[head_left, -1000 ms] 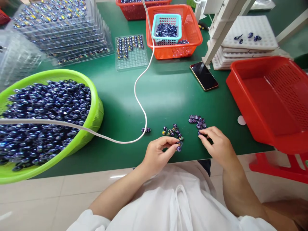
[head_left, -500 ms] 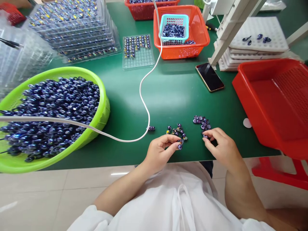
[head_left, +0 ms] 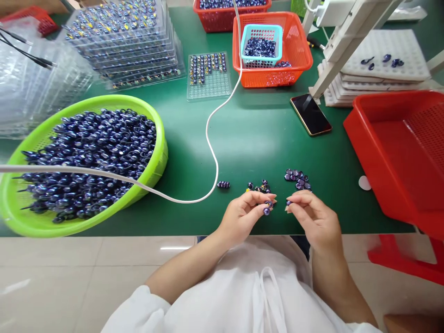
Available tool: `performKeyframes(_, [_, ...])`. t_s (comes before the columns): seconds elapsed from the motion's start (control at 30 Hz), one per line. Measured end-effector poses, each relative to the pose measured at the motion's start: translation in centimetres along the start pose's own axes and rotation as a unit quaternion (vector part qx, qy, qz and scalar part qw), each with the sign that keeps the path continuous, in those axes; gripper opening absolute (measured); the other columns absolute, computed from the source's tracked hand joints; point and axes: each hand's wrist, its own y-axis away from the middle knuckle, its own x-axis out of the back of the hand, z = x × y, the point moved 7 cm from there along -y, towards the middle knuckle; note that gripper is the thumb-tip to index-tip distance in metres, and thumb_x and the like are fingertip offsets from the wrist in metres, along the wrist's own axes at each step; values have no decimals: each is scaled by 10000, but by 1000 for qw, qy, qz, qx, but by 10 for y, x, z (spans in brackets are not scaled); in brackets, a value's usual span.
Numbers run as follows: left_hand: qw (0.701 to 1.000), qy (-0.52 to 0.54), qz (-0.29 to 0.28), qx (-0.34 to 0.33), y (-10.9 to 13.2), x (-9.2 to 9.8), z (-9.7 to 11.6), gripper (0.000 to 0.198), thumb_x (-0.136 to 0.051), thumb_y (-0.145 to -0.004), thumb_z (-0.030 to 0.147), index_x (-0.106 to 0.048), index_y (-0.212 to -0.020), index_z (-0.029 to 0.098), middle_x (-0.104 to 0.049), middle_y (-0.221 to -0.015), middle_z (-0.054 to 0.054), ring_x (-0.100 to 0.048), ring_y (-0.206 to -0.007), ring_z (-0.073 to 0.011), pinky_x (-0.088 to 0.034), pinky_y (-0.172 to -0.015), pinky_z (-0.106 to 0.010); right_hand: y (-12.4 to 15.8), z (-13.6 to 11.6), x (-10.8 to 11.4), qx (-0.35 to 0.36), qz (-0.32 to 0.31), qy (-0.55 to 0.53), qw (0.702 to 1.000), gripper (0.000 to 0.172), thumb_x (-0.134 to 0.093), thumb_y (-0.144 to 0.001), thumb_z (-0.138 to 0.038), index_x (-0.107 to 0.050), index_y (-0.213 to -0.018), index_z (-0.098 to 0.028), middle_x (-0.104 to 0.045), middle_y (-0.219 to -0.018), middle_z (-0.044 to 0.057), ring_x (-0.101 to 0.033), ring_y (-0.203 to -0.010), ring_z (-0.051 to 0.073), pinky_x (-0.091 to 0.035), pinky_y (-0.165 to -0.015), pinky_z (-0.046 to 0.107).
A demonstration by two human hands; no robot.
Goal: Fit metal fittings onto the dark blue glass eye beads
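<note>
1. I saw it: the left hand (head_left: 241,217) pinched a beaded piece (head_left: 266,211) daintily, presumably for its smallness!
2. The right hand (head_left: 319,223), at the left's three o'clock, gripped a dark bit (head_left: 288,203).
3. Some loose pieces (head_left: 297,178) lay at the right's eleven o'clock on the desk (head_left: 256,138), likely for reach.

Light was bright, fairly even. Pale sheen lay on green tabletop (head_left: 255,134); white streaks glared off floor tiles (head_left: 121,282). Lime basket (head_left: 161,152), red bin (head_left: 367,152) looked stretched toward edges. Clear plastic (head_left: 52,97), left, looked hazy.
</note>
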Motion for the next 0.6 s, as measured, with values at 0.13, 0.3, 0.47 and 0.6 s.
performKeyframes(0.13, [998, 51, -15, 17, -2, -8, -3, 294, -798, -801, 382, -680, -937, 150, -764, -1136, -129, -716, -1036, -234, -544, -950, -374, 2, -3, -17, 1, 39, -21, 999, 82, -614, -946, -253, -680, -994, -253, -665, -997, 31, -693, -837, 167, -591, -735, 297])
performKeyframes(0.3, [999, 43, -21, 6, -5, -14, -3, 277, -783, -819, 379, -669, -934, 154, -758, -1146, -129, -691, -1121, -247, -516, -982, -369, -1, -9, -13, 77, 69, 138, 985, 76, -621, -934, -238, -667, -991, -260, -703, -979, 40, -695, -867, 193, -587, -756, 328])
performKeyframes(0.47, [997, 45, -54, 14, -16, -28, -9, 227, -787, -816, 326, -655, -902, 163, -753, -1124, -128, -573, -1331, -302, -466, -1073, -415, -3, -5, 4, 100, 68, 240, 963, 75, -615, -925, -244, -647, -993, -251, -727, -906, 29, -677, -732, 179, -569, -718, 332])
performKeyframes(0.6, [997, 25, -65, 17, -23, -33, -12, 192, -784, -815, 289, -657, -891, 166, -746, -1140, -117, -542, -1365, -285, -410, -1133, -415, -3, 5, 17, 48, 60, 263, 962, 86, -618, -916, -246, -661, -989, -235, -727, -885, 29, -652, -711, 173, -522, -641, 307])
